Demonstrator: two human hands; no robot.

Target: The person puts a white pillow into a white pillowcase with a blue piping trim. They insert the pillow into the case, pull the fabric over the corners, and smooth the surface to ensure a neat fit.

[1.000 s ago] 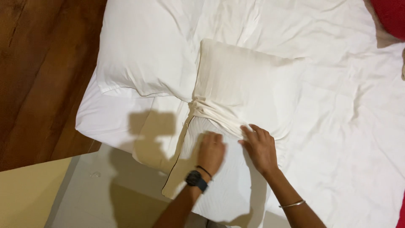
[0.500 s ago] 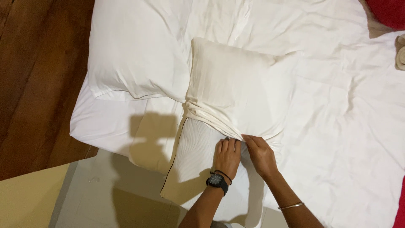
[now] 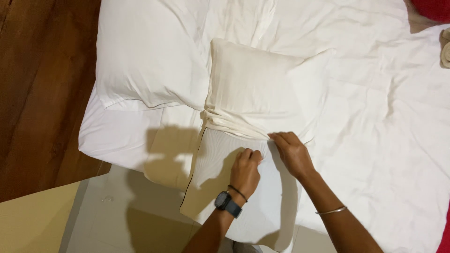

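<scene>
A cream pillow (image 3: 255, 89) lies on the white bed, half covered by a cream pillowcase whose bunched edge (image 3: 225, 122) crosses its near end. The pillow's near part (image 3: 220, 182) sticks out bare over the bed's edge. My left hand (image 3: 244, 172), with a dark watch and a thin band at the wrist, presses with curled fingers on that bare part. My right hand (image 3: 290, 153), a thin bangle on its forearm, pinches the bunched pillowcase edge just right of the left hand.
A second white pillow (image 3: 145, 56) lies at the bed's upper left. A rumpled white sheet (image 3: 389, 122) covers the right side. Dark wooden floor (image 3: 42, 93) runs along the left, pale tiles (image 3: 103, 220) below. A red thing (image 3: 433, 7) sits top right.
The view has shifted, so the pillow sits more to the right in the frame. Both hands have closed in together on the pillowcase's bunched edge near the pillow's middle.
</scene>
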